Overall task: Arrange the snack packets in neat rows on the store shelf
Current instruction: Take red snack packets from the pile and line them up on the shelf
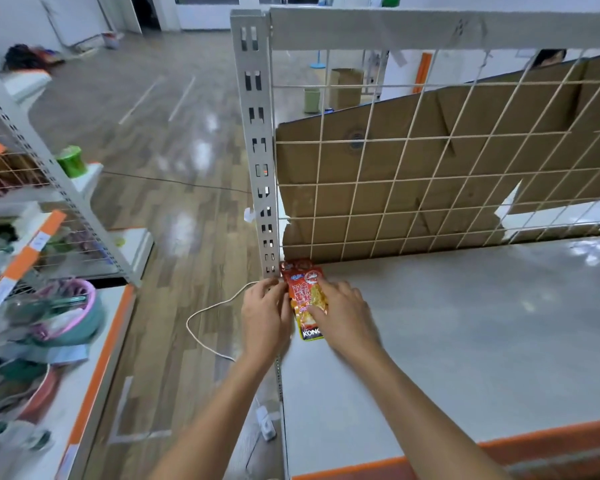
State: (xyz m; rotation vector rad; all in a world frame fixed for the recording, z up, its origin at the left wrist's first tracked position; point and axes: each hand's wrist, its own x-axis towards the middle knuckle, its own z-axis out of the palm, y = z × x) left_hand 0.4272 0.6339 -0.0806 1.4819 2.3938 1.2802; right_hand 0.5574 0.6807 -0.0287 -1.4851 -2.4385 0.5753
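**Flat foil packet being squared into the shelf's far-left corner**

Head view: the snack packet (303,299), red and orange with a yellow picture and a dark band at its near end, lies flat on the grey shelf (465,323) at its far-left corner. Its far end sits close to the foot of the upright post (258,150) and the wire mesh back (430,161). A red patch at the far end may be a second packet tucked behind it; I cannot tell.

The left hand (265,313) is at the packet's left edge, over the side of the shelf, with its fingers curled in and seemingly pinching that edge. The right hand (343,313) lies on the packet's right side, fingers fairly straight and a little spread, pressing it down onto the shelf.

The packet looks thin, light and glossy, so it will likely slide easily on the smooth shelf and bend or crinkle if squeezed in the middle. The sealed edges and ends are probably the stiffest places to take hold, while a flat palm or fingers on top should steer it without creasing it. Being so near the left edge, it could slip off towards the floor, where a white cord (205,313) lies.

Brown cardboard (378,188) stands behind the mesh.
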